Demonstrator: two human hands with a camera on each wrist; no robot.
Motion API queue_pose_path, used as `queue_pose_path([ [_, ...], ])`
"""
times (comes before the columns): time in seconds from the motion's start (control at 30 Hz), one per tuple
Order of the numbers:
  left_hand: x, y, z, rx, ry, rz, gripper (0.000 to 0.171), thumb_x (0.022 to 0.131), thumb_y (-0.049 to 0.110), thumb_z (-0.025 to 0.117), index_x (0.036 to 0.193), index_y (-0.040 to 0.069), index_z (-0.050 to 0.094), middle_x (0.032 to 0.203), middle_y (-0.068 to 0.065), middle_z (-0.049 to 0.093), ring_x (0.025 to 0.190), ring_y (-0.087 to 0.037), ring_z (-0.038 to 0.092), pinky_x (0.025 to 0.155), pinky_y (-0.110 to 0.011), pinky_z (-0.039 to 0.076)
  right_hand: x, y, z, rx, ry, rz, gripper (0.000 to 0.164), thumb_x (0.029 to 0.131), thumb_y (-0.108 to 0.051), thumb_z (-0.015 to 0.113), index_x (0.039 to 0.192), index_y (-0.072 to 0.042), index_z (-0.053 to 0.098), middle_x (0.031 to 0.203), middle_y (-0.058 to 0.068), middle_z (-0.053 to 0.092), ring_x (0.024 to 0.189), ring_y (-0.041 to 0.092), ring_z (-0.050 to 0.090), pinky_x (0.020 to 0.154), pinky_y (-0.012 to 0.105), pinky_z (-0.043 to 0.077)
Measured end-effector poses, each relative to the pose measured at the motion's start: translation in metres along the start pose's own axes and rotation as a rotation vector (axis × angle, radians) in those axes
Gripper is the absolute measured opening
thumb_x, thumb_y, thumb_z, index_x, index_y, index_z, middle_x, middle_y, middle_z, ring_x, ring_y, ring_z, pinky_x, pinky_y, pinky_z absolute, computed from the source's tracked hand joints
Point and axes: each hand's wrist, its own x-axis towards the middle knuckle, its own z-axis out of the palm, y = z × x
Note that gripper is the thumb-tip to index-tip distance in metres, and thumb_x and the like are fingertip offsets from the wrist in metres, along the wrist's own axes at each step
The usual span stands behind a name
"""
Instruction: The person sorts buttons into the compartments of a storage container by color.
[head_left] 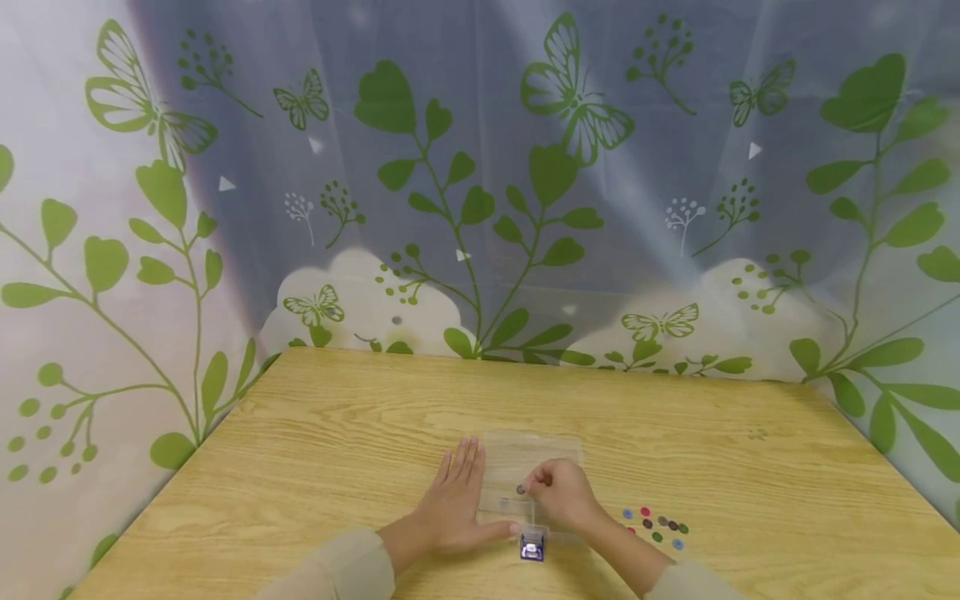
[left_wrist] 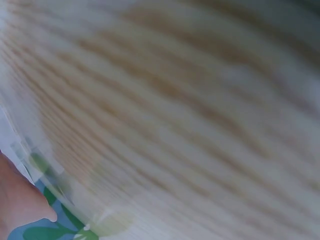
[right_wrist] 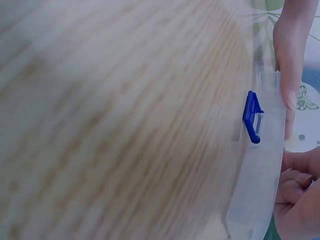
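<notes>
A clear plastic box (head_left: 528,447) with inner dividers lies near the front of the wooden table, a blue latch (head_left: 532,546) on its near side. Along the box's left side rests my left hand (head_left: 457,504), fingers straight and pointing away, thumb stretched across the near left corner. My right hand (head_left: 566,496) is over the right part of the box and pinches a small dark button (head_left: 521,490) between thumb and fingertips. In the right wrist view, the box's frosted front wall (right_wrist: 257,175) shows, with curled right fingers behind it. The left wrist view catches mostly blurred table.
Several loose buttons (head_left: 657,537) in red, blue, green and dark colours lie scattered on the table right of the box, beside my right forearm. A curtain (head_left: 480,167) with leaves and butterflies hangs behind the table's far edge.
</notes>
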Motion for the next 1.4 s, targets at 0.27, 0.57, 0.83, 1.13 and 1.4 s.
queue_pose_path([
  [0.27,-0.001,-0.002,0.002,0.007,0.004,0.014,0.107,0.082,0.069,0.046,0.145,-0.008,0.008,0.154,-0.026,0.003,0.144,-0.037,0.003,0.117,-0.050,0.007,0.002,-0.007,0.003,-0.081,0.040,0.020,0.011,0.079,0.000,0.061,0.070,-0.001,0.067,0.067,0.003,0.065,0.060,0.011,0.048,0.052,0.021,0.039],
  [0.57,0.000,-0.002,0.003,0.019,0.004,0.017,0.107,0.082,0.071,0.044,0.146,-0.007,0.009,0.154,-0.025,0.004,0.144,-0.037,0.003,0.118,-0.049,0.008,0.002,-0.007,0.001,-0.035,0.076,0.042,0.009,0.080,-0.002,0.063,0.074,0.001,0.069,0.070,0.006,0.067,0.064,0.012,0.054,0.057,0.023,0.046],
  [0.83,0.000,-0.002,0.002,0.005,-0.009,0.011,0.107,0.082,0.071,0.043,0.146,-0.007,0.009,0.154,-0.025,0.004,0.144,-0.036,0.002,0.118,-0.050,0.007,0.001,-0.002,-0.005,-0.008,0.107,0.029,0.007,0.080,-0.003,0.065,0.074,0.000,0.069,0.069,0.004,0.065,0.065,0.011,0.052,0.057,0.022,0.045],
  [1.13,0.001,-0.004,0.005,0.025,0.010,0.016,0.107,0.082,0.072,0.042,0.145,-0.007,0.010,0.154,-0.025,0.005,0.144,-0.037,0.004,0.117,-0.049,0.009,-0.001,0.003,-0.022,0.008,0.071,-0.004,0.005,0.082,-0.005,0.066,0.078,-0.003,0.068,0.074,0.002,0.064,0.069,0.010,0.051,0.057,0.019,0.044],
  [1.4,0.000,-0.003,0.004,0.018,0.006,0.023,0.106,0.082,0.071,0.042,0.145,-0.008,0.009,0.153,-0.025,0.004,0.143,-0.037,0.004,0.117,-0.050,0.008,-0.005,0.011,-0.037,0.045,0.076,-0.003,0.006,0.084,-0.003,0.064,0.079,-0.001,0.067,0.076,0.002,0.064,0.072,0.009,0.053,0.064,0.017,0.046],
])
